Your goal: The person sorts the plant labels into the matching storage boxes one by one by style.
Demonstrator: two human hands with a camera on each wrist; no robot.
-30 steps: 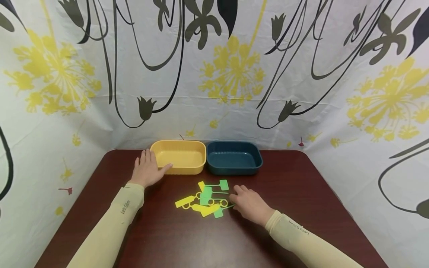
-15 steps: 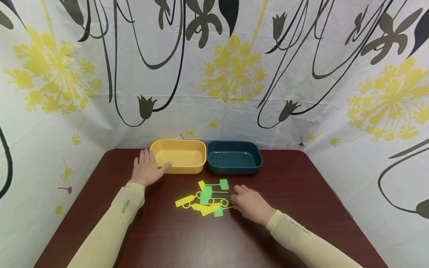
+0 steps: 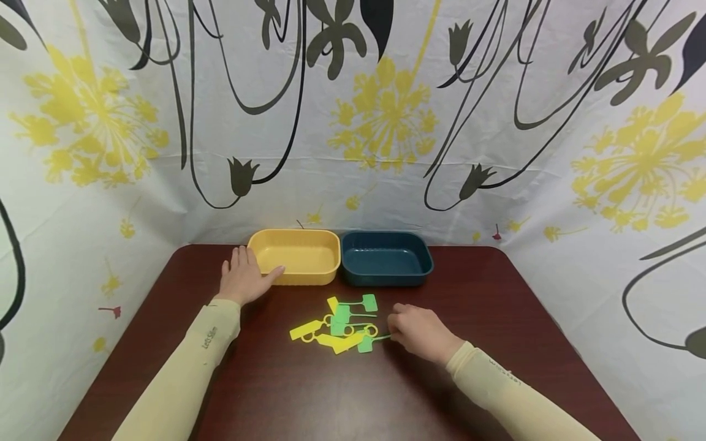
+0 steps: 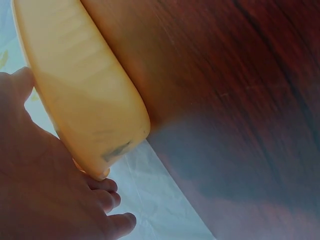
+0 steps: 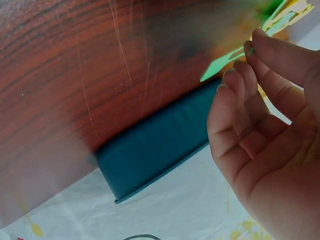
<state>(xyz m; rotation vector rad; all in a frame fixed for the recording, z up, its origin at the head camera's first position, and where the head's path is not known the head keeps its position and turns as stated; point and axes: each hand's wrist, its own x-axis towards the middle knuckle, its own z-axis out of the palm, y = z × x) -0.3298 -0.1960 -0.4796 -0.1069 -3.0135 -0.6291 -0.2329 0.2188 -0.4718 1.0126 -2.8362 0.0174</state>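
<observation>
My left hand (image 3: 242, 278) lies spread at the left end of the yellow bin (image 3: 333, 269), fingers extended along its side and thumb at the front rim. In the left wrist view its thumb touches the rim of the bin. My right hand (image 3: 421, 331) pinches the thin tail of a green plastic tag (image 3: 365, 344) between thumb and index finger, its other fingers curled. The tag's flat flag lies at the right edge of a loose pile. The pile holds several yellow tags (image 3: 305, 330) with ring ends and several green tags (image 3: 370, 302) with thin tails, partly overlapping.
A dark blue bin (image 3: 427, 275) stands right beside the yellow one at the back of the dark red-brown table (image 3: 309, 398). Nothing shows inside either bin. A patterned white cloth (image 3: 309, 196) hangs behind the table and along both sides.
My right hand has moved slightly right, its fingers closing on the tag's tail. That green tag has shifted a little right and away from me. My left hand stays at the yellow bin.
</observation>
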